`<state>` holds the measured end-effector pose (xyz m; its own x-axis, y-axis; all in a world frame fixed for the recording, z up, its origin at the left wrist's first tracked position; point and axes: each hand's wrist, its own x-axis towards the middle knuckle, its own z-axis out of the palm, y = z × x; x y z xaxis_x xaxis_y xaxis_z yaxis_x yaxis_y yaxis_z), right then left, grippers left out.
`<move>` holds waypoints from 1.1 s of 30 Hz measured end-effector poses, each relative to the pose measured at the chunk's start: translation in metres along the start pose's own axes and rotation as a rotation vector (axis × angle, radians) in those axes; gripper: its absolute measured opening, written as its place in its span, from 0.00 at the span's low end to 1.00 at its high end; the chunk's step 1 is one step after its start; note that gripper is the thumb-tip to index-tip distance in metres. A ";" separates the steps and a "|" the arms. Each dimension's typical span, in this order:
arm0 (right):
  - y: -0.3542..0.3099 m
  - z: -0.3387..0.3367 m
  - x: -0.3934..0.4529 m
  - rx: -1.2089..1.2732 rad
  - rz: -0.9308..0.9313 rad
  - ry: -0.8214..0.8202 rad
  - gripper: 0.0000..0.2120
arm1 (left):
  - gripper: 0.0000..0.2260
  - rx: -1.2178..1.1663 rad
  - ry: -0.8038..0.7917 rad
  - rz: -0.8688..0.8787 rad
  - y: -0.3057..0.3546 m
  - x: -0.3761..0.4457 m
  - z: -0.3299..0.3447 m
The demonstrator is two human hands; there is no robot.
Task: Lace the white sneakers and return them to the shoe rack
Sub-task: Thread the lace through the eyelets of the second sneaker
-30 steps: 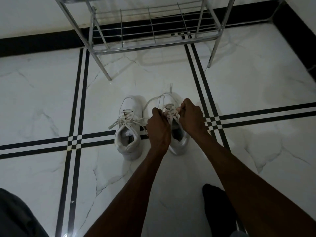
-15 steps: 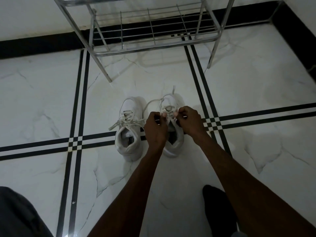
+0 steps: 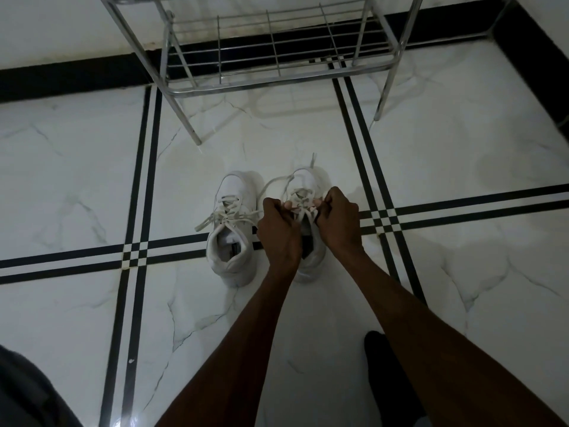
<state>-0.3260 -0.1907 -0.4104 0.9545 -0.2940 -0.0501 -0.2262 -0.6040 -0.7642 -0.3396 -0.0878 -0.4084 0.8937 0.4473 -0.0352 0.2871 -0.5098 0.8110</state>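
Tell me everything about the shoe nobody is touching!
The left sneaker is white, looks like smooth leather, and stands upright on the marble floor, toe pointing toward the metal shoe rack. Its white laces are threaded across the front, with loose ends trailing sideways. The opening shows a pale lining with a small dark label. It sits close beside the other sneaker.

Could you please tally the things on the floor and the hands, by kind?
White sneakers: 2, left sneaker and right sneaker
Shoe rack: 1
Hands: 2, left hand and right hand, both pinching the right sneaker's laces
Total: 5
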 end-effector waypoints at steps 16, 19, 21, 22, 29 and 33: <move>-0.028 -0.022 0.032 0.195 0.035 -0.229 0.07 | 0.11 -0.528 -0.381 0.107 0.030 0.055 -0.046; -0.036 -0.020 0.028 0.116 -0.002 -0.265 0.15 | 0.13 -0.491 -0.482 0.174 0.036 0.065 -0.050; -0.037 -0.022 0.027 0.078 -0.039 -0.273 0.12 | 0.12 -0.494 -0.516 0.189 0.036 0.064 -0.051; -0.037 -0.022 0.027 0.061 -0.063 -0.298 0.11 | 0.12 -0.497 -0.522 0.200 0.034 0.065 -0.051; -0.048 -0.049 0.033 0.003 -0.148 -0.792 0.15 | 0.13 -0.439 -0.609 0.318 0.041 0.079 -0.049; -0.051 -0.056 0.034 0.059 -0.171 -0.712 0.15 | 0.22 -0.352 -0.839 0.178 0.040 0.073 -0.041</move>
<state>-0.2931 -0.2117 -0.3372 0.8751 0.3654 -0.3174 -0.0712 -0.5515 -0.8311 -0.2767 -0.0457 -0.3546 0.9110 -0.3646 -0.1930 0.1234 -0.2058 0.9708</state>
